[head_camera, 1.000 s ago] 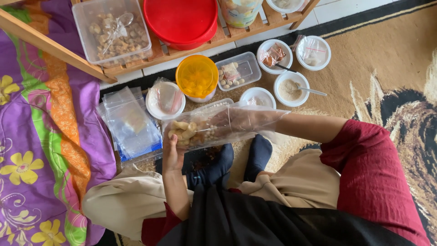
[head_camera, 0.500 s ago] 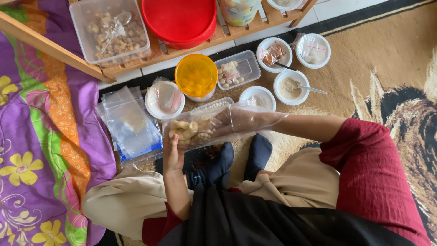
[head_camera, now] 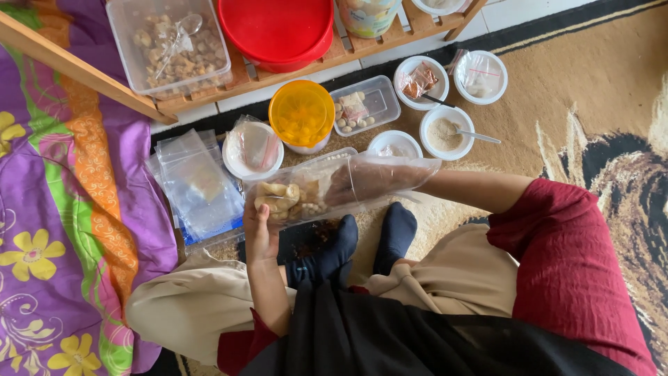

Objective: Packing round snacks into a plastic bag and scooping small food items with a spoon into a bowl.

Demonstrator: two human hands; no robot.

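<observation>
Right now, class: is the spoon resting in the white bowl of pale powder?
Yes, the spoon rests in the powder bowl, its handle sticking out over the rim to the right.

Around the yellow-lidded jar (head_camera: 302, 113) stand 5 small white bowls (head_camera: 446, 132) and 1 small clear tub (head_camera: 364, 104). Behind it sit 1 red lid (head_camera: 277, 26) and 1 large clear tub (head_camera: 169, 43); left of it lies 1 stack of clear bags (head_camera: 197, 182).

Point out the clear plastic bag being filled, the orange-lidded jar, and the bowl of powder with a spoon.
clear plastic bag (head_camera: 390, 177), head view, bare wall near its mouth.
orange-lidded jar (head_camera: 301, 113), head view, middle of lid.
bowl of powder (head_camera: 444, 134), head view, powder surface.
</observation>
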